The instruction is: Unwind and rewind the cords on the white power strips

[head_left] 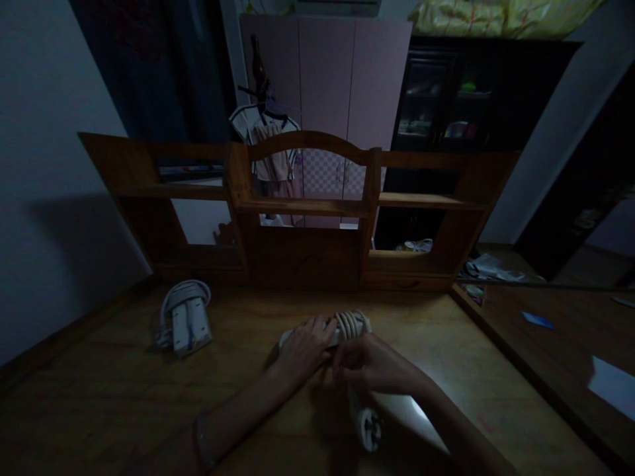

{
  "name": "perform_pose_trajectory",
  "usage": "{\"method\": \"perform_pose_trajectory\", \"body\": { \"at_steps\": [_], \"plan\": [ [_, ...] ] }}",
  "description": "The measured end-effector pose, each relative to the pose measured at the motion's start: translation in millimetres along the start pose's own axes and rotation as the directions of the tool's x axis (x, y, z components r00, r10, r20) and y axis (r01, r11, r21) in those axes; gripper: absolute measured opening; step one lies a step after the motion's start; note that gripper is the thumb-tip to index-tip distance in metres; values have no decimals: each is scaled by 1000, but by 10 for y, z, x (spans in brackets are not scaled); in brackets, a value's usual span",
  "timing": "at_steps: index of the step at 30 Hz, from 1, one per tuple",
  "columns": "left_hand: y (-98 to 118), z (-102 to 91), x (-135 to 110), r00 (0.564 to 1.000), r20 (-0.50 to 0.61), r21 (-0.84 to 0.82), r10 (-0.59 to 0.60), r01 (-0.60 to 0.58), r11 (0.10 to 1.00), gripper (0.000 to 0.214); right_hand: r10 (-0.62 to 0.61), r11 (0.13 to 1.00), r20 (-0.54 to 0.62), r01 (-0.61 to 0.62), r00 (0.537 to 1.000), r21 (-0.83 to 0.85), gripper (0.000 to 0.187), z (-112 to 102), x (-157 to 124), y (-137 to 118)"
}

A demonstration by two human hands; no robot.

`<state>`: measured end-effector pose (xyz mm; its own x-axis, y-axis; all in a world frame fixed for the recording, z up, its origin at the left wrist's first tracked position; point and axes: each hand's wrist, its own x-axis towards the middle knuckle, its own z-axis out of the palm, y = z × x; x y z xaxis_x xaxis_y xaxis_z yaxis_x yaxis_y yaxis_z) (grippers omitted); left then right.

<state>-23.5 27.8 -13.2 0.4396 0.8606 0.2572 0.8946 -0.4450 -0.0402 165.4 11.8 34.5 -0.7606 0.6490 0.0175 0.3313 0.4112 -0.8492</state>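
On the wooden desk (pixel 238 410), in the middle of the head view, lies a white power strip (pixel 285 337) with its pale cord (pixel 351 324) coiled round the right end. My left hand (pixel 310 344) wraps over the strip's body and holds it. Just right of it, my right hand (pixel 372 365) is closed with its fingers pinched on the cord, though the fingertips are partly hidden. Below that hand hangs the cord's plug (pixel 370 430), its prongs facing me. A second white power strip (pixel 191 327), its cord wound around it, rests at the left of the desk.
A wooden shelf unit (pixel 302 208) runs along the desk's back edge. To the left is a white wall (pixel 49 165). Beyond a raised edge at right, a lower surface holds a blue card (pixel 537 320) and white paper (pixel 612 387). Pink wardrobe doors (pixel 325 86) stand behind.
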Motion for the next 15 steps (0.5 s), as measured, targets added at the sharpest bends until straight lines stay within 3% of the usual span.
{"method": "perform_pose_trajectory", "body": {
  "at_steps": [3, 6, 9, 12, 15],
  "plan": [
    [-28, -6, -3, 1000, -2, -28, 5, -5, 1000, 46, -81, 990, 126, 65, 989, 124, 29, -33, -25, -14],
    [-57, -12, 0, 1000, 4, -31, -20, 20, 999, 39, -97, 977, -34, 88, 995, -192, 35, 76, -4, 10],
    [-73, -19, 11, 1000, -2, -5, -22, 22, 1000, 35, -207, 800, -154, 76, 966, -595, 23, 206, 61, 49],
    [-56, -20, 17, 1000, 26, -6, 11, -11, 1000, 34, -294, 716, -156, 109, 943, -690, 15, 237, 105, 67],
    [4, -17, 0, 998, 48, -43, 44, -42, 998, 27, -331, 773, -312, 65, 891, -631, 5, 208, 113, 53]
  ]
}}
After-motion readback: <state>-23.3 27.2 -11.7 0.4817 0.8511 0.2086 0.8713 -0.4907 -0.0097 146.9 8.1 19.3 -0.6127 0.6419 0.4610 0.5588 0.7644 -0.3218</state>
